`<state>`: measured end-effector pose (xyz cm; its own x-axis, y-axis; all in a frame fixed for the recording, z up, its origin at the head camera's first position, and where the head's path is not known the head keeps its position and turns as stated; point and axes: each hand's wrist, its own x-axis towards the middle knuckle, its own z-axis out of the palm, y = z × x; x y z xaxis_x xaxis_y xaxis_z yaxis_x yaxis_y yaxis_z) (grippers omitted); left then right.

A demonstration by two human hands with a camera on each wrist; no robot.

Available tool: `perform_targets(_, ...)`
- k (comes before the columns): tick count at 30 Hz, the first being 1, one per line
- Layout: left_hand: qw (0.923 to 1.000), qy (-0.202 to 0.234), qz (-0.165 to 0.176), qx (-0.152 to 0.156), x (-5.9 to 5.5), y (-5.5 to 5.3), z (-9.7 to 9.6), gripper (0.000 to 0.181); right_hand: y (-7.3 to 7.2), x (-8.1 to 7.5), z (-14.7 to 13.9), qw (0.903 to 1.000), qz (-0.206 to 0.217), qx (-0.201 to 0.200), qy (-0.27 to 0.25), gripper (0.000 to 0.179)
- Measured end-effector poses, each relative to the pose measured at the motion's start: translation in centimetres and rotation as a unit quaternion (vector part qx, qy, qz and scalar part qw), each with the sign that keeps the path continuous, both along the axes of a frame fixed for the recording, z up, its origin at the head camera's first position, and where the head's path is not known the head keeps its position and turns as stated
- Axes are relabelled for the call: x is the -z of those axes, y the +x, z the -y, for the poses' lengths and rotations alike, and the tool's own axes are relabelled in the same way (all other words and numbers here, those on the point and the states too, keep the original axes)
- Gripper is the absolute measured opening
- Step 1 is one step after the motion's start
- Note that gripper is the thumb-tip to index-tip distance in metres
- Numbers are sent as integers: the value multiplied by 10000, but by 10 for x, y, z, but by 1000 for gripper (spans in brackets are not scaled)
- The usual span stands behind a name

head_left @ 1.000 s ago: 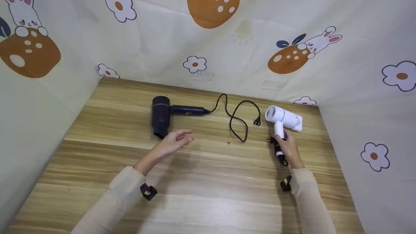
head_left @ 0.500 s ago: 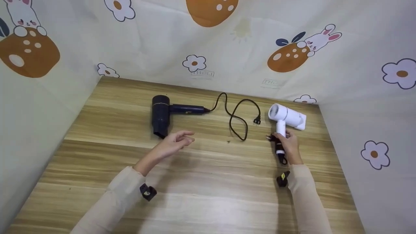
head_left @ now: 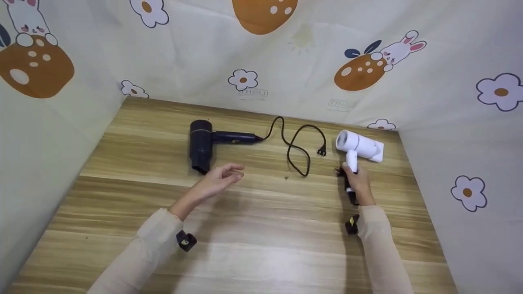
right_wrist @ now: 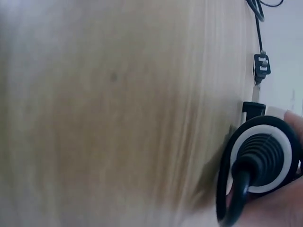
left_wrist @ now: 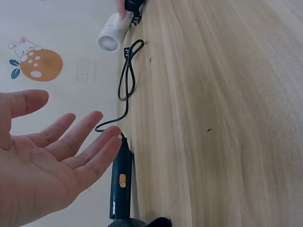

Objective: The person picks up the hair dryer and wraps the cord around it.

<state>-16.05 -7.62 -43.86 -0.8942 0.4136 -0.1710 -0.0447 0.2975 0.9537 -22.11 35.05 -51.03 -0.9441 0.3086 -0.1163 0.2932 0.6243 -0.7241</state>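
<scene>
In the head view a white hair dryer (head_left: 359, 146) is at the right, its barrel lying crosswise near the back wall. My right hand (head_left: 360, 182) grips its handle, around which the black cord is bundled. From the right wrist view, the ribbed cord end of the handle (right_wrist: 265, 158) faces the camera, partly hiding the fingers. A dark blue hair dryer (head_left: 201, 145) lies on the left, nozzle toward me and handle pointing right. Close to that nozzle hovers my left hand (head_left: 216, 179), holding nothing. Its fingers are loosely spread in the left wrist view.
The dark dryer's black cord (head_left: 290, 145) loops across the table toward the white dryer and ends in a plug (head_left: 322, 151). Patterned cloth walls (head_left: 204, 53) border the wooden table (head_left: 261, 228) at the back and both sides.
My right hand and the white hair dryer have shifted slightly; the wrist has swung a little left and away from me. The left hand and dark hair dryer have stayed put.
</scene>
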Motion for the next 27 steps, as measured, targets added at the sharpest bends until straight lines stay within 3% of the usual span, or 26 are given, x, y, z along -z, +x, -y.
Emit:
perform_targets(4, 9991, -57, -322, -277, -1, -4, 2, 37, 2, -6, 1, 9976, 170, -47, 668, 60)
perform_targets(9, 9888, 98, -745, -1288, -3, -16, 11, 32, 7, -15, 7, 9948, 280, 74, 974, 69)
perform_targets(13, 9722, 371, -929, -2115, -5, -32, 22, 31, 11, -23, 19, 9936, -163, -27, 1122, 69)
perform_targets(17, 9580, 384, -1035, -2647, -3, -48, 33, 34, 16, -30, 33, 9875, -763, -308, 1348, 65)
perform_targets(21, 9498, -499, -1044, -2906, 3, -61, 43, 45, 23, -38, 50, 9785, -1164, -850, 1477, 61)
perform_targets(24, 9454, -1333, -770, -2872, 9, -68, 49, 59, 29, -45, 63, 9708, -1216, -1475, 1450, 61)
perform_targets(27, 9409, -1821, -442, -2823, 16, -76, 51, 73, 37, -49, 76, 9603, -1113, -2101, 1459, 62)
